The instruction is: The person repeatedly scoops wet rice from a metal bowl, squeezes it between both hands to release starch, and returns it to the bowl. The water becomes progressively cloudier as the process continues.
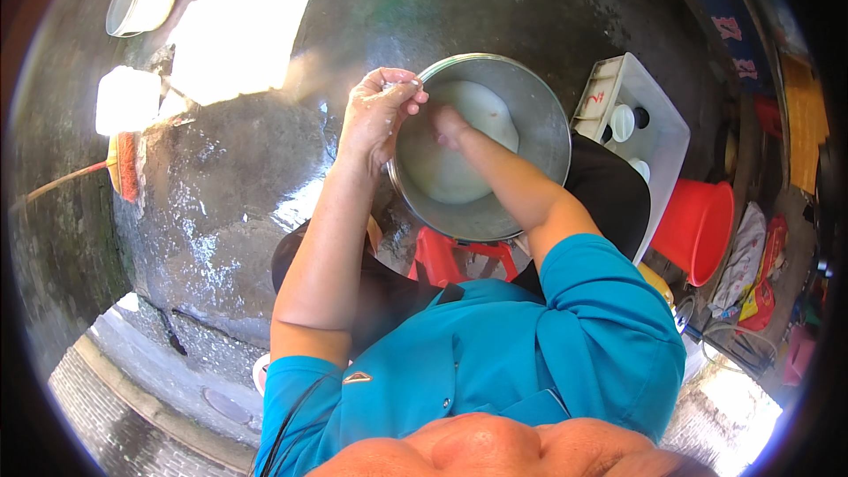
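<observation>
A large round metal pot [543, 83] stands in front of me, holding cloudy whitish liquid [464, 179] with a pale, smooth mass visible in it. My left hand [385, 106] is raised at the pot's left rim, fingers curled and thumb pressed against them, with small white bits [412, 83] at the fingertips. More white specks cling to its skin. Inside the pot, my right hand [449, 126] reaches down into the liquid; its fingers are hidden, so whether they hold anything does not show.
Right of the pot are a white plastic crate [662, 106] holding round lids or cups, and a red bucket [695, 232]. A red plastic stool [437, 258] shows below the pot. At left are a white bucket [149, 5] and a broom [126, 165]. The floor looks wet.
</observation>
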Demonstrator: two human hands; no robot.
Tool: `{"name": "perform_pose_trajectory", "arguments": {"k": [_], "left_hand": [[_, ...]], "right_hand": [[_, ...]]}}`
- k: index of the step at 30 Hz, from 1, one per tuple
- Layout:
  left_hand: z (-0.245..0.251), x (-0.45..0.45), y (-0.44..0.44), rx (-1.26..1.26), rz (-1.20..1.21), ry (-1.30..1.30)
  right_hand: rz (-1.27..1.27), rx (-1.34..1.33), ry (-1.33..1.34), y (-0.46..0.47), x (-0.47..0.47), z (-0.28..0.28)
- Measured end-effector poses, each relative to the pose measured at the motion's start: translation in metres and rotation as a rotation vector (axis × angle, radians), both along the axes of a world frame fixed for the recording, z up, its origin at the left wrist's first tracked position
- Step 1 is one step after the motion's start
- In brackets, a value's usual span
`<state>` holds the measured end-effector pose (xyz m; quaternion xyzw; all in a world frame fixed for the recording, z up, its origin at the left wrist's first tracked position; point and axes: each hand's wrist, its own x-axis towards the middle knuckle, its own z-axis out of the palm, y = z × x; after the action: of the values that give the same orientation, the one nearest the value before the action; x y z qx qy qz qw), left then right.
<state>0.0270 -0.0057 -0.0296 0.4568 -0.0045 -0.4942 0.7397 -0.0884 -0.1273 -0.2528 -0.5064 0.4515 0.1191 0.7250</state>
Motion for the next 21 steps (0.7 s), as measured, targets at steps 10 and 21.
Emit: {"name": "perform_pose_trajectory", "arguments": {"k": [10,21], "left_hand": [[-0.005,-0.006,0.0,0.05,-0.052,-0.05],[-0.01,-0.041,0.001,0.231,-0.268,-0.522]], "right_hand": [[-0.461,0.598,-0.398,-0.025,-0.034,0.145],[-0.606,0.675,-0.611,0.008,-0.056,0.221]]}}
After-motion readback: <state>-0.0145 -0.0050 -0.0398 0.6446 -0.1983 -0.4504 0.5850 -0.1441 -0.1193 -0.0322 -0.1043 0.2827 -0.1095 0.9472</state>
